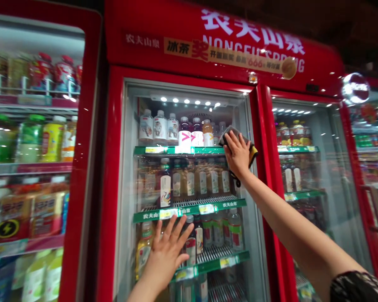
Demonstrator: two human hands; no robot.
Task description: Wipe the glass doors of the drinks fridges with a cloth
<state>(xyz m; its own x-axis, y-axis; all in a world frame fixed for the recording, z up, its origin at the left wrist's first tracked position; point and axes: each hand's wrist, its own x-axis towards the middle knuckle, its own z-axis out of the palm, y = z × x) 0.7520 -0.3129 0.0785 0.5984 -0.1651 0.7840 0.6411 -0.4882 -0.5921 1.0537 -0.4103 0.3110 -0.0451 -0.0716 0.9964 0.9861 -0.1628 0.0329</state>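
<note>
My right hand [237, 154] is high on the glass door [127, 176] of a red drinks cooler, shut on a dark grey cloth [235, 135] with a yellow edge [254, 154]. The cloth is pressed to the glass beside the door's right frame. Lower down, my left hand [165, 253] lies flat against the same glass, fingers spread and holding nothing. Behind the glass, rows of bottled drinks [189, 184] stand on green-edged shelves [179, 150]. A dark patterned sleeve [357, 287] shows at my right elbow.
A red-framed cooler door [82, 167] with bottled drinks stands to the left. Another glass door [297, 167] adjoins on the right, with a metal handle [376, 209] further right. A red header panel [220, 42] with white lettering runs above the doors.
</note>
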